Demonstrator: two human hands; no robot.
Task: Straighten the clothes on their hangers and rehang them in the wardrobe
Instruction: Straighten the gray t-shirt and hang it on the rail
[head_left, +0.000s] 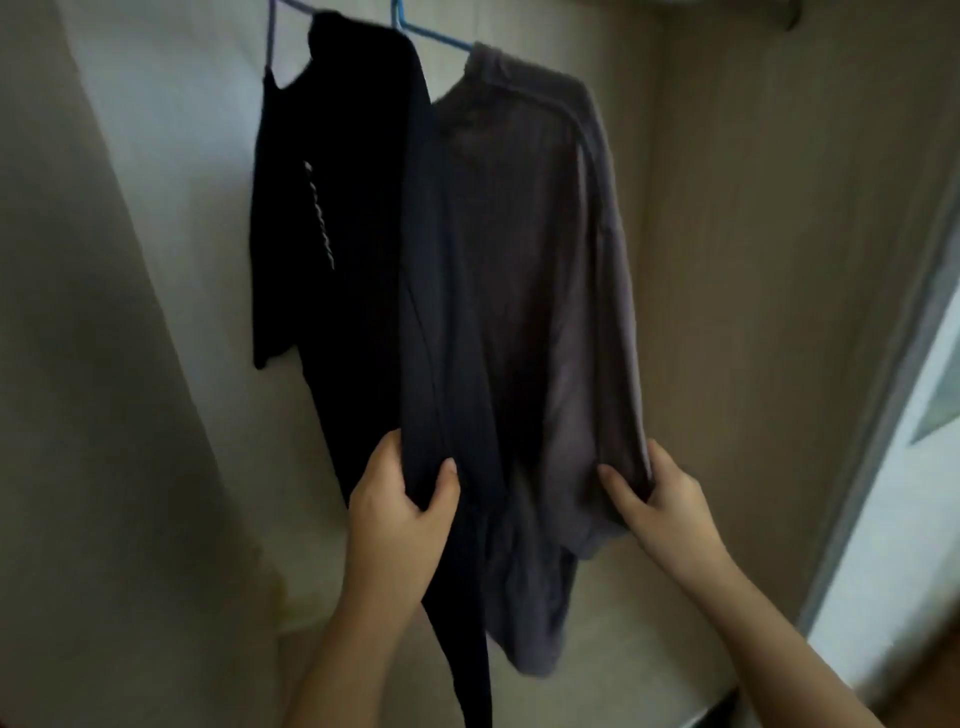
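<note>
Head view: the left hand (402, 499) reaches up, forearm raised, thumb and fingers pinched on the lower edge of the dark navy garment (441, 312). The right hand (657, 496) mirrors it, clamped on the hem of the grey-purple shirt (540, 270). Both garments rise from the grips to a blue hanger (431, 32). Left of the grips hangs a black garment (337, 182).
</note>
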